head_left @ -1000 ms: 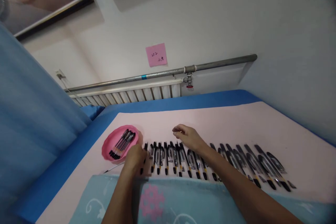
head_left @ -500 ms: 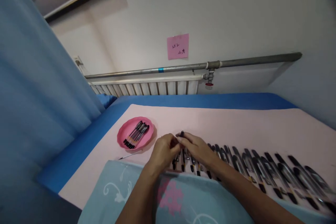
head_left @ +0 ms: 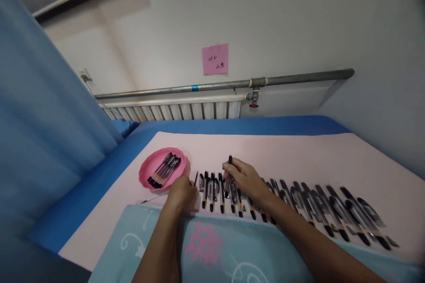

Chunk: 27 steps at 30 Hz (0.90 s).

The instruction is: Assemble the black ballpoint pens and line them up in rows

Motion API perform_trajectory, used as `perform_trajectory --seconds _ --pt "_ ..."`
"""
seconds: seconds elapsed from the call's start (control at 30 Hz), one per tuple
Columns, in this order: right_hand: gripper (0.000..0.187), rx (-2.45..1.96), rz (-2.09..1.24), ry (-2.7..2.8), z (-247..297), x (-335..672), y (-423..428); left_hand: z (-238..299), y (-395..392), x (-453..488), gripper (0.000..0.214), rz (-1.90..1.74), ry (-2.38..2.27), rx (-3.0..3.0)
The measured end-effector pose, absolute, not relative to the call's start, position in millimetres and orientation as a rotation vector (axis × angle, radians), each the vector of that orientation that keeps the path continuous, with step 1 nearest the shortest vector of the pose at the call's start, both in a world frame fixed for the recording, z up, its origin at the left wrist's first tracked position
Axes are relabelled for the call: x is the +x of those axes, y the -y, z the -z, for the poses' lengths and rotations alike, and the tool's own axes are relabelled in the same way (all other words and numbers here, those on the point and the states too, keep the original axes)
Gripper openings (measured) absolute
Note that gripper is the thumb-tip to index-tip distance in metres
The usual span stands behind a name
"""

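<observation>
My right hand (head_left: pixel 245 177) is closed around a pen (head_left: pixel 230 159), whose black end points up above my fingers; the rest of it is mostly hidden. My left hand (head_left: pixel 182 191) is low, near the left end of the row, its fingers pinched on a thin dark pen refill (head_left: pixel 195 178) that sticks up from them. Between and beyond my hands, a long row of clear pen barrels (head_left: pixel 213 192) with black ends and loose caps (head_left: pixel 201 182) lies on the pink sheet. Another thin refill (head_left: pixel 153 197) lies left of my left hand.
A pink scalloped dish (head_left: pixel 145 169) with several assembled pens (head_left: pixel 164 170) stands at the left. The pink sheet (head_left: pixel 282 150) covers a blue bed surface (head_left: pixel 265 125). Light blue patterned cloth (head_left: pixel 152 225) lies in front. A radiator and pipe (head_left: pixel 219 85) run along the wall; a curtain (head_left: pixel 49 132) hangs left.
My hands were together at the pen; now they are apart. My left hand has moved left and down to a thin refill. My right hand still holds the pen. The view has shifted slightly.
</observation>
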State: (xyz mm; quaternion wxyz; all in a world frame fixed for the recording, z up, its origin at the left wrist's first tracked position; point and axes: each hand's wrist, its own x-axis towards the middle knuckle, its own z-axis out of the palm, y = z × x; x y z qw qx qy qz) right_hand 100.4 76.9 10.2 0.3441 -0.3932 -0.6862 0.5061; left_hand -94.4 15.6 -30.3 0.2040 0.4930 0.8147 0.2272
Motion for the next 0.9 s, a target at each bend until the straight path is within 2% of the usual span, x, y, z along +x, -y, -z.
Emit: perform_trajectory --seconds 0.2,0.37,0.43,0.9 --pt "0.029 -0.999 -1.238 1.995 -4.9 99.1 -73.6 20.4 -18.7 -90.0 0.011 -0.786 -2.178 1.357" --pt "0.030 -0.812 -1.094 2.354 4.3 96.4 -68.0 10.7 -23.7 -83.8 0.017 -1.490 -1.414 0.882" --pt "0.030 -0.785 -1.031 2.426 8.1 96.2 -66.2 8.3 -24.5 -83.7 0.022 -1.647 -1.193 0.635" --pt "0.026 -0.854 -0.833 2.530 8.7 93.9 -62.0 10.5 -24.8 -79.1 0.026 -1.612 -1.101 0.578"
